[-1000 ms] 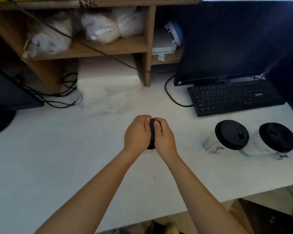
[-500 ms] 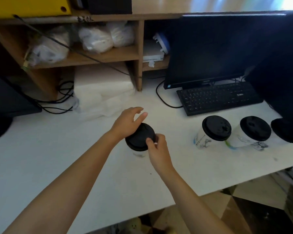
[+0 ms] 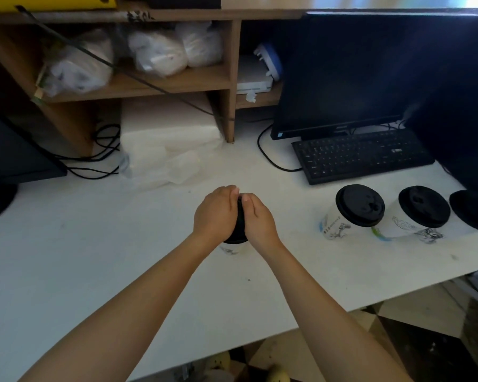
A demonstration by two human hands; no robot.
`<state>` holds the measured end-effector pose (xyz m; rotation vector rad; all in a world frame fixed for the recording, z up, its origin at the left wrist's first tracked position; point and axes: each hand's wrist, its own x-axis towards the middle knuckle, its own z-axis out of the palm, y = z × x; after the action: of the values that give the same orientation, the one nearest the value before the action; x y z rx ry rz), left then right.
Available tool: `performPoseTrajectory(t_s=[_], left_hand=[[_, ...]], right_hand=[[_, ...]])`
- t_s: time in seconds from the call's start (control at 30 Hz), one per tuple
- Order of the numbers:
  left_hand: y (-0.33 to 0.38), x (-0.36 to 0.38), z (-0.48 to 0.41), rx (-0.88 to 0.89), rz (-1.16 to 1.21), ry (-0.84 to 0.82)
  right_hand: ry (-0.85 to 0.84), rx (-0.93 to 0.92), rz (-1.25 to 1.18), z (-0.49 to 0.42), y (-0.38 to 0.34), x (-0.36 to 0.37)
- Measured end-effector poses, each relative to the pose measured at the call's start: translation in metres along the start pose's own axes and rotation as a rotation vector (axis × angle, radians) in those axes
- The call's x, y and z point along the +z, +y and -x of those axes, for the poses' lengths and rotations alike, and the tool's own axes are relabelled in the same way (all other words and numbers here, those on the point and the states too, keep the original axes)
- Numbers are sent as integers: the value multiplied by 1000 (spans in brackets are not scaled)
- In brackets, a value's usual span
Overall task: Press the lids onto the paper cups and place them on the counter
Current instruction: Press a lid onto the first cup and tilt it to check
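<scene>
On the tabletop (image 3: 94, 244), my left hand (image 3: 215, 215) and right hand (image 3: 260, 220) curl round the lid (image 3: 239, 221). I should push evenly all round the cup (image 3: 231, 248).

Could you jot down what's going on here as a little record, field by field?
Worker: a person, bare arms
Left grip: curled over the black lid
Right grip: curled over the same lid, opposite side
Paper cup: on the white counter, mostly hidden under both hands
Done: a lidded cup and a second lidded cup stand to the right, in front of the keyboard; a third lid shows at the frame edge
</scene>
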<state>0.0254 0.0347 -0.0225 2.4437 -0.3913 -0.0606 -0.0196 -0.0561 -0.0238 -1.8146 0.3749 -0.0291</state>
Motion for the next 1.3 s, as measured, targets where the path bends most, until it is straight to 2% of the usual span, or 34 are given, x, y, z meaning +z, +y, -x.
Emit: performPoseTrajectory(t_s=[0.13,0.23,0.37,0.43,0.53,0.63,0.73,0.83,0.93,1.0,1.1,1.17,1.3], left_hand=[[0,-1,0,-3,9,-12],[-1,-4,-3,32,27,-105],[-5,-11,-9,206,17,-323],[-6,-15,-12,329,-37,-400],[-3,-19,-15,520,-165,-471],[2,-26,-20,627,-361,-544],[7,-30,-20,584,-497,-526],[15,-24,-11,373,-427,-438],[14,-13,-1,327,-444,-372],[13,-11,-1,349,-435,-328],[13,-10,-1,367,-446,-303],[13,-9,0,362,-455,-310],[13,-11,-3,388,-467,-320]], right_hand=[[2,15,-36,0,-4,1],[-61,47,-103,9,-8,-6],[-182,68,-277,32,22,-19],[-295,60,-344,44,46,-28],[-470,32,-229,48,62,-36],[-461,6,-45,36,62,-24],[-281,-16,-50,29,64,-2],[-78,-74,-128,36,70,23],[17,-111,-155,41,70,37],[-38,-101,-142,37,69,32],[-292,-41,-69,23,66,13],[-383,-16,-40,15,64,5],[-335,-19,-57,14,68,10]])
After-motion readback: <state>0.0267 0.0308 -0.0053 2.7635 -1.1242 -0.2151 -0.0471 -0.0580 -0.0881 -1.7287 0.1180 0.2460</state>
